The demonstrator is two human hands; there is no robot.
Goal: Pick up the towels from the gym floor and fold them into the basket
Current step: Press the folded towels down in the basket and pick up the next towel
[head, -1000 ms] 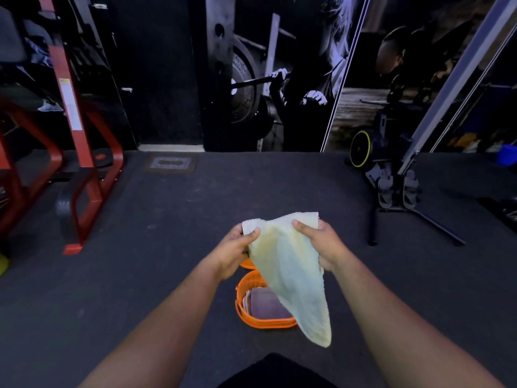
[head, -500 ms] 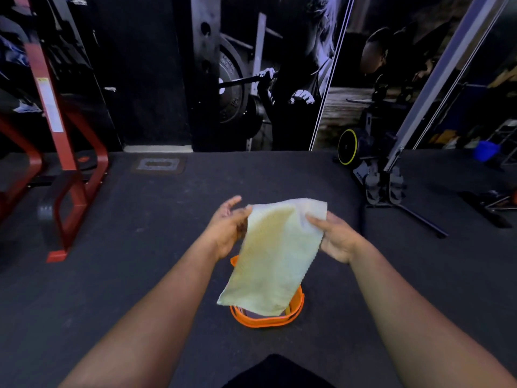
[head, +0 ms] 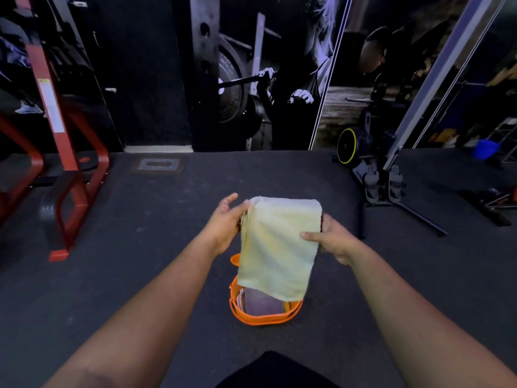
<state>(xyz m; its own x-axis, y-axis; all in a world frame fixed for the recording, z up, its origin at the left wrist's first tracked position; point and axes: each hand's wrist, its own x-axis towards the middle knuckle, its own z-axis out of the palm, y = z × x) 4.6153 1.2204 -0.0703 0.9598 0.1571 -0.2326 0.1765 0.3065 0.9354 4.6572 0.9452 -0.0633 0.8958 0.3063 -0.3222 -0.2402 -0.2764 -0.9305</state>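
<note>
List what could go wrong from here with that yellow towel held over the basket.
1. The left hand touches the yellow towel only at its edge, fingers mostly straight; the right hand does most of the holding, so the fold may slip open.
2. The towel's loose lower end hangs over the orange basket rim and could catch there or drape outside.
3. The basket already holds a purple towel, so a bulky fold may sit high.

The towel (head: 279,247) is pale yellow with a faint woven texture. The basket (head: 263,317) is bright orange; the folded cloth inside (head: 261,302) looks mauve, perhaps grey-purple in this dim light. The floor (head: 167,219) is speckled charcoal. The rack frame (head: 70,152) is red.
</note>
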